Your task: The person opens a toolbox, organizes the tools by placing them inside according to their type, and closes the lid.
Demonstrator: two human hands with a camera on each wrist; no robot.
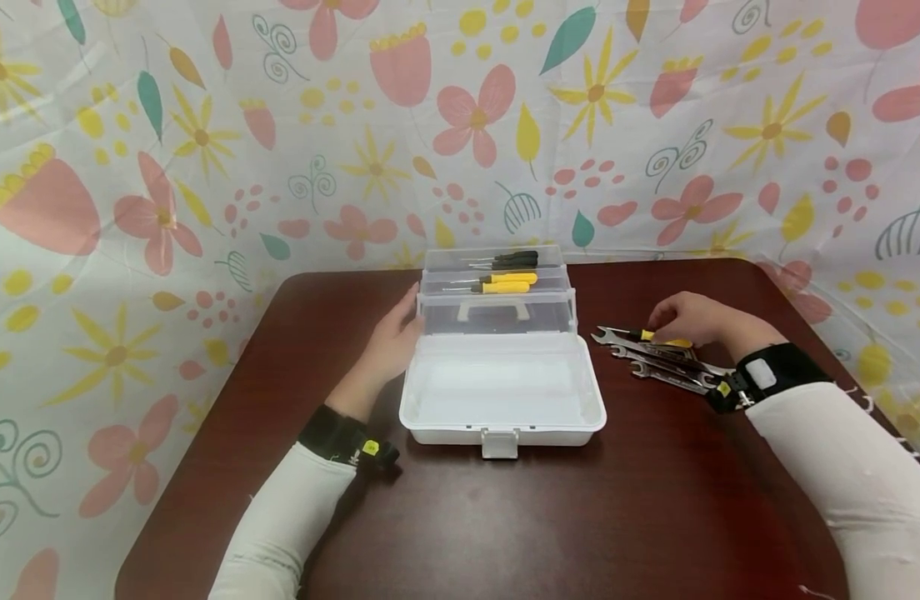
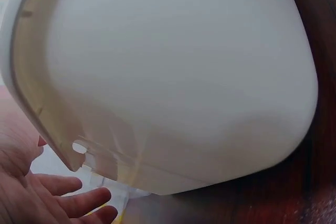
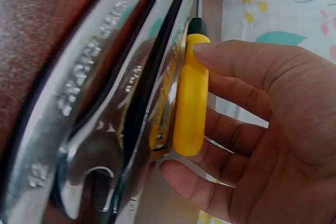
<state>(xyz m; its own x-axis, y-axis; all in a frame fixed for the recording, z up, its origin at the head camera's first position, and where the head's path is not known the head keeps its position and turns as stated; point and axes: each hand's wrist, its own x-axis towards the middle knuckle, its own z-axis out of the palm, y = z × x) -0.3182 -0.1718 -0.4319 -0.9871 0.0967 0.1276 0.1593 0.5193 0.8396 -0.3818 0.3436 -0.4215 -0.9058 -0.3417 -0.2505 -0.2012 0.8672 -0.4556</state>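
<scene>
Head view: open toolbox (image 1: 502, 385) (screwdrivers (image 1: 507, 287) in clear trays (image 1: 439, 259)).

Wearer's forearms and wrists: white sleeves, black wristbands, small wrist cameras.
Left hand (image 1: 391, 337) and right hand (image 1: 685, 319) both bare. Left sleeve (image 1: 283, 525): white, close-fitting, creased across the forearm, ending at the left wristband (image 1: 332, 433), which is wide and black. At that band's inner edge, a black left wrist camera (image 1: 385, 454) with a yellow sticker (image 1: 371, 447) bearing a dark mark, too small to read. Right sleeve (image 1: 850, 475): also white, wrinkled, thread-like white strands along its outer edge. Right wristband (image 1: 786, 375): black, with a pale rounded-rectangular patch (image 1: 762, 373). Right wrist camera (image 1: 722, 398): black, yellow label (image 1: 723, 389), small bright fitting (image 1: 745, 399) alongside.
</scene>
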